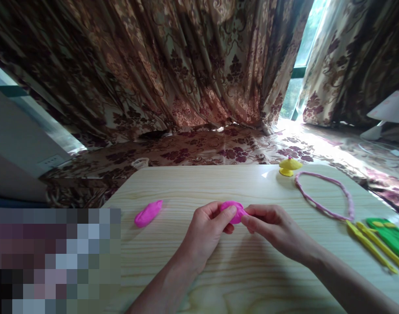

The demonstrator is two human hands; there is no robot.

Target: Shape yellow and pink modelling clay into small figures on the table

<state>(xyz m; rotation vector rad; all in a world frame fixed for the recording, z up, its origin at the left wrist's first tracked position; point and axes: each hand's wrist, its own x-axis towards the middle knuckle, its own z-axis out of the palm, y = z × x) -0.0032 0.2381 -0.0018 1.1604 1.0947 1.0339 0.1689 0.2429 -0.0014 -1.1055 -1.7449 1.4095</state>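
Note:
Just above the wooden table, a lump of bright pink modelling clay sits between my two hands. My left hand grips its left side, with the thumb pressed on top. At the right end, the thumb and fingers of my right hand pinch a narrow tip of the same clay. Off to the left lies a second pink clay piece, long and rounded with a pointed upper end; neither hand touches it.
Right of my hands lie a twisted pale purple loop, yellow plastic tools and a green piece with yellow bits. A small yellow clay shape stands at the back edge. Beyond are patterned curtains and a lamp.

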